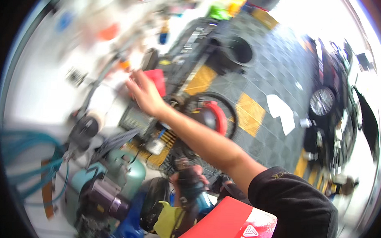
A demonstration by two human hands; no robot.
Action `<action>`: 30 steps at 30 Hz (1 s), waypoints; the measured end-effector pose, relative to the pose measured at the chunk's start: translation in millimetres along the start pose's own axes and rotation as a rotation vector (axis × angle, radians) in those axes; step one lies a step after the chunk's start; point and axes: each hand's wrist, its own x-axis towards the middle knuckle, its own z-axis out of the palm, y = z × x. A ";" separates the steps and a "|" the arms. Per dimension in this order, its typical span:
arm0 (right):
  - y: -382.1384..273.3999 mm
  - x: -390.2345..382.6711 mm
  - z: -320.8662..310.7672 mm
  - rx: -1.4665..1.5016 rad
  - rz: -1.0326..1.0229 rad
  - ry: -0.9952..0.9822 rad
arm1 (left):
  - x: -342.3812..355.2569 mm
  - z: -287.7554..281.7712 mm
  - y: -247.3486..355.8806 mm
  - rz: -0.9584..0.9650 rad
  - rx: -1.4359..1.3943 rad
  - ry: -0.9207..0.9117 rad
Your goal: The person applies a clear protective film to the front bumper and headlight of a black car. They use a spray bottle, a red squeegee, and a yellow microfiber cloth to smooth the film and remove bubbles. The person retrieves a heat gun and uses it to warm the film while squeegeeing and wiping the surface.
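The dark handheld tool [189,184], low in the middle near the red box [226,225], seems wrapped by the left hand's [202,175] fingers, and I judge it rather heavy and stiff, best held around its thick body, while the right hand [147,95], fingers loose and spread, is beside a red object [158,81].

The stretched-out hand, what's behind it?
Part of a red thing peeks out behind the right hand, too blurry to name. Whatever the hand covers is hidden; I can't tell whether they touch.
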 end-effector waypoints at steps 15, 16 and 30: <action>-84.3 -954.8 -607.1 -0.569 1.538 0.944 | -35.1 69.9 -264.8 -0.596 0.603 0.195; -92.6 -984.4 -611.2 -0.490 1.482 0.981 | -36.3 76.9 -291.5 -0.681 0.653 0.186; -328.2 -908.8 -864.4 0.621 0.105 1.045 | 52.3 305.1 -993.3 -0.916 1.111 -0.470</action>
